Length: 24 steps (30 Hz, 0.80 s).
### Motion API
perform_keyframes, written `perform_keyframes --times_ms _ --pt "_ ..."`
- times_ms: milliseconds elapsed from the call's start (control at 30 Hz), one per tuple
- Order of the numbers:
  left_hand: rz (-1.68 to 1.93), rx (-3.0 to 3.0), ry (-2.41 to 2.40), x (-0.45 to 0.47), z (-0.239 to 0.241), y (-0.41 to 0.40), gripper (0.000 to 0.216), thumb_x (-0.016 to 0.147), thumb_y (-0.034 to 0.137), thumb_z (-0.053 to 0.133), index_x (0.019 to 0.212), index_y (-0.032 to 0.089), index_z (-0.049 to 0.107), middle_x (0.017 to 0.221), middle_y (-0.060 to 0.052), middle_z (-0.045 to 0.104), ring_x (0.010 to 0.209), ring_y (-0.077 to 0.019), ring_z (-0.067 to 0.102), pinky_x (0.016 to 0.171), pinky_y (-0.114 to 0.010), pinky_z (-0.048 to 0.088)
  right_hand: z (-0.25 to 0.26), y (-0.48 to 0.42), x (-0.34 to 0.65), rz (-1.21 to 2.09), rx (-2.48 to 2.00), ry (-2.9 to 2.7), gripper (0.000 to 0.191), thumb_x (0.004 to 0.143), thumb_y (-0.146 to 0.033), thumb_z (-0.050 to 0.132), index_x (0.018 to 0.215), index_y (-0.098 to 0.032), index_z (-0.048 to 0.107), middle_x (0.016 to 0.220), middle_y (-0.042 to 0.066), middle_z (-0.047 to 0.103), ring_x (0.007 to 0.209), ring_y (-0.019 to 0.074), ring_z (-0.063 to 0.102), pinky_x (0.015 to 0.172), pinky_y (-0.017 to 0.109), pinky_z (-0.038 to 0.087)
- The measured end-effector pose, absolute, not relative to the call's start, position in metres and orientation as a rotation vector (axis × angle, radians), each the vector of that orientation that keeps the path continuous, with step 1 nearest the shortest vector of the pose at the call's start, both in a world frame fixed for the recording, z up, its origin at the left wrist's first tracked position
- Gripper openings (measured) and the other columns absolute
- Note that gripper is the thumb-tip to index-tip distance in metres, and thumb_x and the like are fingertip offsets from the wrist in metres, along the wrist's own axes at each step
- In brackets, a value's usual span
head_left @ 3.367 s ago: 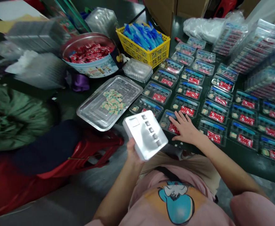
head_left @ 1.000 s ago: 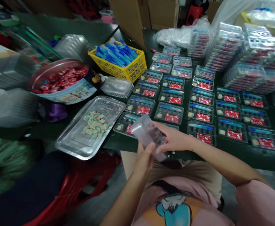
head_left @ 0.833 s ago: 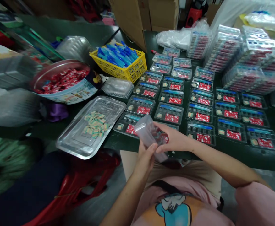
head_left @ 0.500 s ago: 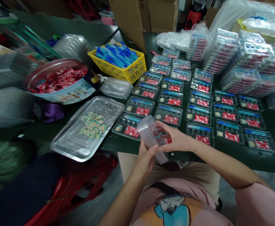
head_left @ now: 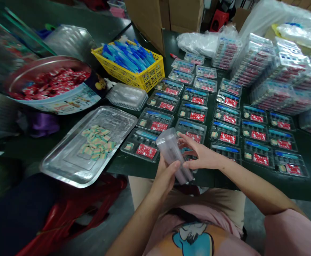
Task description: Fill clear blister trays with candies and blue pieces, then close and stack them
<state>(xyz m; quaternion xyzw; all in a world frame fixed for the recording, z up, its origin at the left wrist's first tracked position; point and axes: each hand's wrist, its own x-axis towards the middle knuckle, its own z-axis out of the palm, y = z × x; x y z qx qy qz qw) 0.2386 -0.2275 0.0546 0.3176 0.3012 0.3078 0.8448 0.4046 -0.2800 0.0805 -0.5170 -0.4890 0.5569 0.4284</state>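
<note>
Above the table's front edge, my left hand [head_left: 167, 172] is wrapped round a stack of clear plastic box shells [head_left: 170, 145], held tilted. Whether they are lids or trays I cannot tell. My right hand [head_left: 202, 154] curves over the right side of the stack, thumb and fingertips on its edge; whether a single shell is separated there is unclear. Just left of the hands lies a filled clear tray [head_left: 141, 145] with a blue pen, a red-and-white packet and a small pale piece. Another filled tray [head_left: 194, 131] sits behind the hands, partly hidden.
Rows of similar filled trays [head_left: 227, 133] cover the table. On the left are a metal tray [head_left: 62, 160] of pale striped pieces, a tin [head_left: 62, 105] of red packets and more clear shells [head_left: 127, 96]. Behind are a yellow basket [head_left: 150, 78] of blue pens and tall stacks of boxes [head_left: 253, 60].
The view has shifted slightly, so the tin and metal tray appear further left. Both hands stay at the stack, which has turned a little; the right fingers have shifted slightly along its edge.
</note>
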Motion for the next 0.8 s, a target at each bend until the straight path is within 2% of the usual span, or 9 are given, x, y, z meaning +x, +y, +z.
perform_keyframes --times_ms 133,400,667,800 --pt "0.667 0.666 0.649 0.243 0.057 -0.227 0.081 0.064 0.033 0.083 0.136 0.023 0.049 0.137 -0.014 0.058 0.123 -0.0321 0.058 0.101 -0.043 0.048 0.077 -0.279 0.406 1.400 -1.324 -1.203 0.109 0.072 -0.049 0.078 0.156 -0.026 0.013 0.152 0.016 0.035 0.137 0.0291 0.041 0.109 0.051 0.039" --pt "0.633 0.621 0.650 0.238 0.048 -0.226 0.088 0.064 0.035 0.082 0.141 0.025 0.041 0.129 -0.013 0.062 0.115 -0.0322 0.062 0.091 -0.044 0.053 0.066 -0.278 0.405 1.455 -1.266 -1.173 0.104 0.076 -0.049 0.075 0.155 -0.029 0.011 0.157 0.015 0.028 0.139 0.0269 0.039 0.111 0.050 0.038" --pt "0.662 0.685 0.582 0.233 0.056 -0.224 0.076 0.069 0.034 0.080 0.137 0.024 0.048 0.139 -0.012 0.056 0.129 -0.0318 0.053 0.105 -0.043 0.045 0.077 -0.278 0.396 1.416 -1.358 -1.179 0.106 0.074 -0.050 0.076 0.156 -0.028 0.012 0.156 0.015 0.031 0.140 0.0283 0.038 0.111 0.051 0.038" --pt "0.660 0.656 0.610 0.232 0.062 -0.226 0.079 0.067 0.034 0.080 0.138 0.025 0.047 0.134 -0.013 0.060 0.117 -0.0332 0.062 0.094 -0.045 0.053 0.079 -0.277 0.393 1.403 -1.348 -1.211 0.104 0.075 -0.050 0.075 0.156 -0.029 0.013 0.155 0.014 0.032 0.139 0.0276 0.039 0.111 0.050 0.039"
